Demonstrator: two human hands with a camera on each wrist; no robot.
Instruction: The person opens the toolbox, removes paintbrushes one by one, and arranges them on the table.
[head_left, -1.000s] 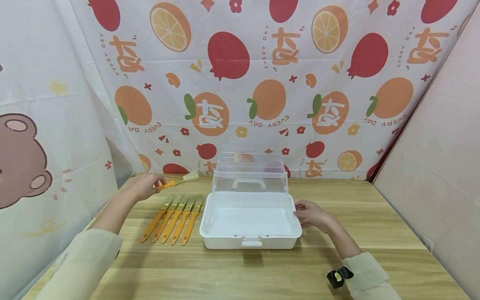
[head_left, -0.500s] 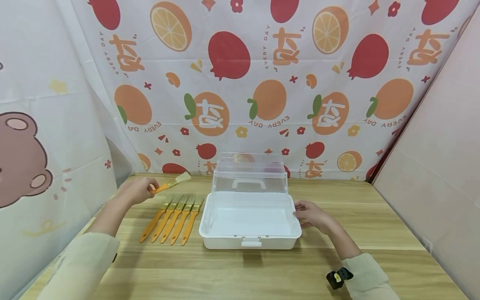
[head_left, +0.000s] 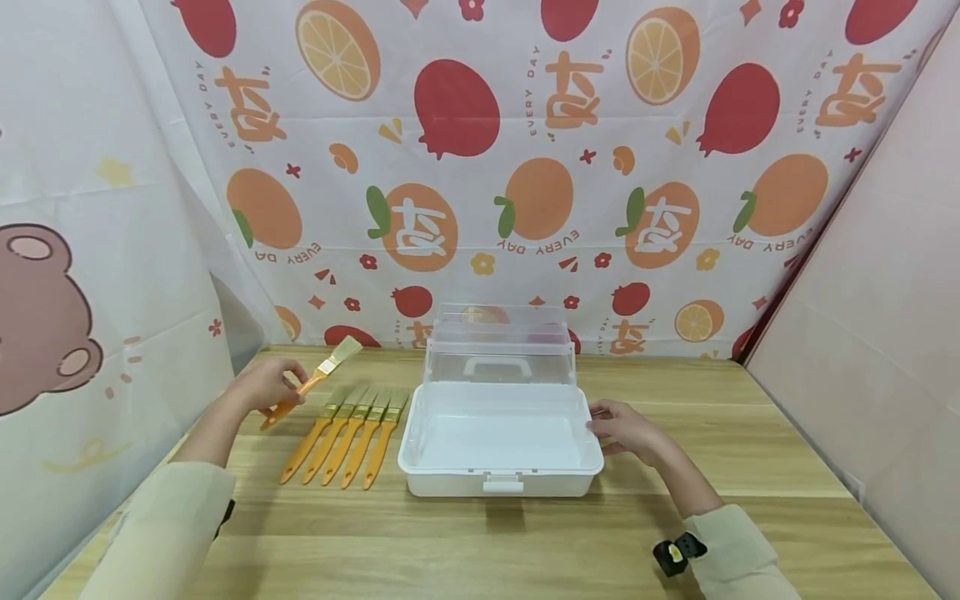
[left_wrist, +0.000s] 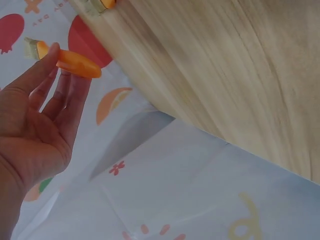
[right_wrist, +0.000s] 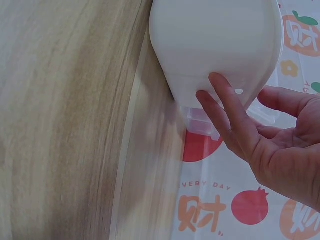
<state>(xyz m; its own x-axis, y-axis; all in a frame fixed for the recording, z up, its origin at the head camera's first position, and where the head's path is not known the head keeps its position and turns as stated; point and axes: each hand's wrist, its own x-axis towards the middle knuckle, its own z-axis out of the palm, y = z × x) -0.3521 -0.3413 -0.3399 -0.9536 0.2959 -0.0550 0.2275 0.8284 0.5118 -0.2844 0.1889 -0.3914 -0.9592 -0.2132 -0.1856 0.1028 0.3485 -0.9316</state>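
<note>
My left hand [head_left: 266,387] pinches a paintbrush [head_left: 327,366] by its orange handle, above the table's back left. Its pale bristles point up and to the right. In the left wrist view, thumb and fingertips meet on the orange handle [left_wrist: 79,65]. Several similar paintbrushes [head_left: 342,452] lie side by side just left of a white plastic box [head_left: 450,485], bristles toward the back. The box stands with its clear lid [head_left: 498,340] raised. My right hand [head_left: 628,431] touches the box's right side; in the right wrist view, extended fingertips rest against the white wall [right_wrist: 215,40].
The wooden table [head_left: 390,550] runs along a fruit-print cloth [head_left: 480,217] at the back. White cloth hangs at the left [head_left: 157,250] and right [head_left: 877,317]. A black device [head_left: 675,556] sits on the right wrist.
My left hand has drawn slightly left and down with the paintbrush, whose bristles now tilt more steeply upward. More of its handle shows below the fingers. The right hand and box have stayed put.
</note>
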